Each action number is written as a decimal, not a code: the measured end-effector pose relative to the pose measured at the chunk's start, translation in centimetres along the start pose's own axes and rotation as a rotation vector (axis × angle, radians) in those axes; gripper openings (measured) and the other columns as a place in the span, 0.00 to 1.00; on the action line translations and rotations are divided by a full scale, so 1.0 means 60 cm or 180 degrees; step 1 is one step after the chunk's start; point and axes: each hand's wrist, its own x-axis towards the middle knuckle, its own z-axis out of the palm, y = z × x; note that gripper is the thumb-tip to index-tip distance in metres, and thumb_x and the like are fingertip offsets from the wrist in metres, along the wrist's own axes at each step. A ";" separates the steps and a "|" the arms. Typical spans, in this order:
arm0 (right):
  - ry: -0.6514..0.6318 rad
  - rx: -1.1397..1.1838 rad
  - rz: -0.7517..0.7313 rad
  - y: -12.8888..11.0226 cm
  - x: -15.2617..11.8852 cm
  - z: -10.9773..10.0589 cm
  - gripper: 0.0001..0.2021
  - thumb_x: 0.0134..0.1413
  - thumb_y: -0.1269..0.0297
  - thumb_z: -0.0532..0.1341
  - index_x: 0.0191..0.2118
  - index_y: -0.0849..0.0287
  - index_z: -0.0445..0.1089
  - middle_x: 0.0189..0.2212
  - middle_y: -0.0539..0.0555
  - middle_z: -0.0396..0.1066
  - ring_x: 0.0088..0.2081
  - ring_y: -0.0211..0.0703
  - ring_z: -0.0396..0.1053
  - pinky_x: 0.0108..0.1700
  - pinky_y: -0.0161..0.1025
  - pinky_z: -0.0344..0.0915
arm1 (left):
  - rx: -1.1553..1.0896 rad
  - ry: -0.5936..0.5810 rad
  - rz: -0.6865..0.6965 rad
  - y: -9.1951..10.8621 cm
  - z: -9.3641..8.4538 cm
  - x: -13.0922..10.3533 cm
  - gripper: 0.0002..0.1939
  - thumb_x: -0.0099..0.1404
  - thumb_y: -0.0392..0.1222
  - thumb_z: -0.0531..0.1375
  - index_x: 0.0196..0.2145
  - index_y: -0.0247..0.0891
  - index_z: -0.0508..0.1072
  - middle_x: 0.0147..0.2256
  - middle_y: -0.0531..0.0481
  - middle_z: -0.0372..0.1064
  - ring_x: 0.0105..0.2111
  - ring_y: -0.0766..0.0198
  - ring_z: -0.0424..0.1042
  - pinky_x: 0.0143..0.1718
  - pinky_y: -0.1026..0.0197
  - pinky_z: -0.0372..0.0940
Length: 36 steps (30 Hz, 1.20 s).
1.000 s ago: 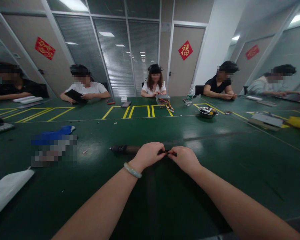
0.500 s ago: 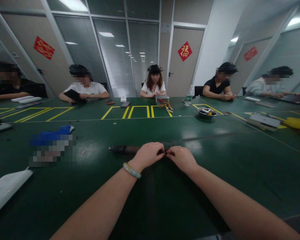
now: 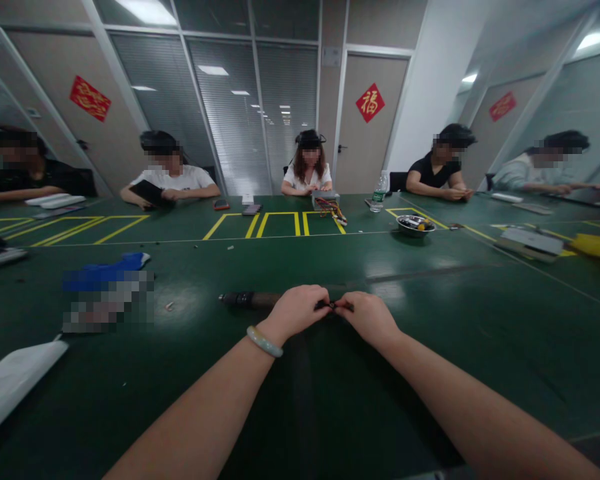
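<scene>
A dark umbrella-like rod point(image 3: 263, 301) lies crosswise on the green table point(image 3: 180, 373), its knobbed tip pointing left. My left hand point(image 3: 300, 308), with a pale bangle at the wrist, is closed over the right part of the rod. Close beside it, my right hand point(image 3: 369, 315) is pinched, its fingertips almost touching those of the left. Between the fingertips is a small dark part, too small to name. The fingers hide most of what they grip.
Beyond my hands are a metal bowl point(image 3: 415, 227), a water bottle point(image 3: 379, 193) and a grey box point(image 3: 325, 200) with wires. A blue item point(image 3: 107, 272) and a white bag point(image 3: 17, 387) lie left. Several people sit across the table.
My hands hold almost the same place, with only a slight shift of the fingers at the small dark part. The whole view has moved very slightly.
</scene>
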 end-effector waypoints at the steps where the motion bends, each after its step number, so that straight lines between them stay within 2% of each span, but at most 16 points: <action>1: 0.0010 0.0009 -0.0024 0.001 0.001 0.002 0.05 0.55 0.63 0.61 0.36 0.53 0.73 0.36 0.48 0.75 0.37 0.38 0.71 0.41 0.35 0.62 | -0.0004 -0.0014 0.0002 0.000 0.000 0.000 0.05 0.64 0.43 0.59 0.36 0.41 0.70 0.35 0.52 0.70 0.36 0.62 0.69 0.37 0.61 0.61; 9: 0.0014 -0.0291 -0.0242 0.002 0.005 0.005 0.05 0.58 0.63 0.59 0.37 0.54 0.72 0.36 0.50 0.74 0.39 0.41 0.70 0.41 0.36 0.62 | -0.0193 -0.0103 -0.0131 0.000 -0.001 0.004 0.08 0.64 0.44 0.59 0.40 0.43 0.72 0.40 0.53 0.71 0.40 0.60 0.70 0.42 0.59 0.62; 19: -0.0084 -0.0535 -0.0364 -0.004 0.009 0.007 0.06 0.59 0.66 0.57 0.38 0.55 0.71 0.36 0.51 0.73 0.38 0.41 0.69 0.41 0.36 0.60 | -0.0299 -0.0255 -0.0710 0.008 -0.005 0.011 0.09 0.65 0.49 0.56 0.37 0.47 0.74 0.38 0.55 0.73 0.41 0.60 0.71 0.40 0.59 0.63; 24: 0.0004 -0.0539 -0.0225 -0.010 0.000 -0.006 0.06 0.56 0.64 0.61 0.40 0.53 0.70 0.37 0.50 0.73 0.38 0.42 0.70 0.39 0.37 0.60 | -0.0337 -0.0331 -0.0971 0.012 -0.003 0.015 0.09 0.64 0.51 0.57 0.36 0.48 0.75 0.38 0.55 0.74 0.40 0.60 0.71 0.37 0.60 0.63; 27: 0.0062 -0.0579 -0.0145 -0.005 -0.007 -0.017 0.05 0.54 0.62 0.63 0.38 0.53 0.72 0.35 0.49 0.74 0.37 0.42 0.69 0.38 0.38 0.60 | -0.0385 -0.0319 -0.1003 0.013 -0.005 0.015 0.10 0.64 0.52 0.57 0.35 0.48 0.75 0.37 0.55 0.74 0.39 0.60 0.71 0.38 0.60 0.63; 30: 0.0150 -0.0598 -0.0353 0.003 -0.009 -0.021 0.04 0.55 0.62 0.62 0.35 0.52 0.74 0.33 0.48 0.74 0.37 0.42 0.68 0.41 0.38 0.60 | -0.0412 -0.0322 -0.1019 0.013 -0.007 0.015 0.11 0.64 0.52 0.56 0.35 0.48 0.75 0.37 0.55 0.74 0.39 0.60 0.71 0.39 0.60 0.63; 36: 0.0390 -0.0685 -0.0693 0.009 0.002 -0.014 0.05 0.57 0.64 0.61 0.37 0.54 0.75 0.35 0.50 0.74 0.39 0.42 0.67 0.43 0.39 0.60 | -0.0428 -0.0325 -0.1035 0.012 -0.005 0.013 0.11 0.63 0.53 0.56 0.36 0.47 0.74 0.37 0.55 0.73 0.39 0.60 0.71 0.37 0.61 0.63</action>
